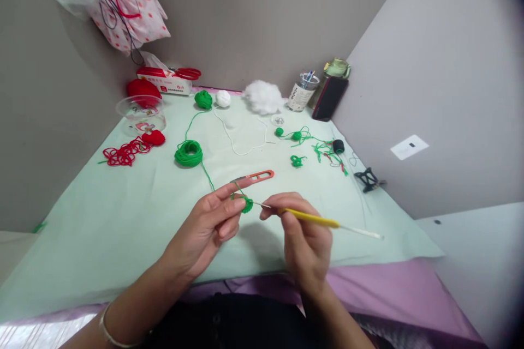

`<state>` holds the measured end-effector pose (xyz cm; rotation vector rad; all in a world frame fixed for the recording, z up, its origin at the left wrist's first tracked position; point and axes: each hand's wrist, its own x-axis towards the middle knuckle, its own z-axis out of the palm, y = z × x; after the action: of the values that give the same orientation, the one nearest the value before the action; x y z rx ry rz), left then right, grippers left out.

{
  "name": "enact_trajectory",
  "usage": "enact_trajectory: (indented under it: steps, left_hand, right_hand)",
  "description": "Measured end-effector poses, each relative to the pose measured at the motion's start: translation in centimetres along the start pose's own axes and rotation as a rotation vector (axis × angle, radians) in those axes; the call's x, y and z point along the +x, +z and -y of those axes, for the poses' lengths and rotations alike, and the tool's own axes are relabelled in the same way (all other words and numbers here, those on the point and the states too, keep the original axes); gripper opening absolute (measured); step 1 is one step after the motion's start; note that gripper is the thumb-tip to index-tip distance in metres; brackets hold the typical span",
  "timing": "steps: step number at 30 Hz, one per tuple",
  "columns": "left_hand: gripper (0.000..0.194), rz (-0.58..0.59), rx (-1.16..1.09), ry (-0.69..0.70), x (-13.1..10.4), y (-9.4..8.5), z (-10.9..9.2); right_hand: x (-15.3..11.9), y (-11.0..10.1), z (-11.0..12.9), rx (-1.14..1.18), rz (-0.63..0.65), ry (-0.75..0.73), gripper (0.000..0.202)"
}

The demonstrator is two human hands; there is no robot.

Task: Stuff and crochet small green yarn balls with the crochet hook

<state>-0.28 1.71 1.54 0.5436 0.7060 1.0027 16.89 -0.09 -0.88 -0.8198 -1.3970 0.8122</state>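
Observation:
Between the thumb and fingers of my left hand (215, 218) is a small green crocheted piece (247, 205). Green yarn passes over my raised left index finger and runs back to a green yarn coil (189, 154). My right hand (303, 237) is closed around a crochet hook with a yellow handle (313, 218); its thin metal end points left and meets the green piece. Just beyond my left fingertips, an orange thread snipper (262, 176) lies on the table, partly hidden by the hand.
On the pale green tablecloth (135, 218), red yarn (123, 154) and a clear tub (141, 120) sit left. White stuffing (263, 97), a pen cup (303, 92) and a phone (331, 98) stand at the back. Green yarn scraps (298, 161) and a black stand (369, 180) lie right.

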Motion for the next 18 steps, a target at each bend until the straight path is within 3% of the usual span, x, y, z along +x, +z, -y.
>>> enact_trajectory:
  steps: [4, 11, 15, 18]
  left_hand:
    - [0.040, -0.024, 0.124, 0.082, -0.1, 0.2, 0.6]
    - [0.047, -0.058, 0.197, 0.179, 0.0, 0.8, 1.9]
    - [0.049, -0.040, 0.060, 0.056, 0.3, 0.8, 1.7]
    - [0.040, -0.022, -0.028, -0.056, 0.4, 0.4, 1.2]
  right_hand:
    - [0.5, 0.2, 0.0, 0.222, -0.006, 0.121, 0.021]
    - [-0.3, 0.9, -0.5, -0.210, 0.025, -0.129, 0.036]
    - [-0.9, 0.8, -0.8, -0.474, 0.006, -0.328, 0.048]
    - [-0.5, 0.5, -0.4, -0.293, -0.035, -0.173, 0.034]
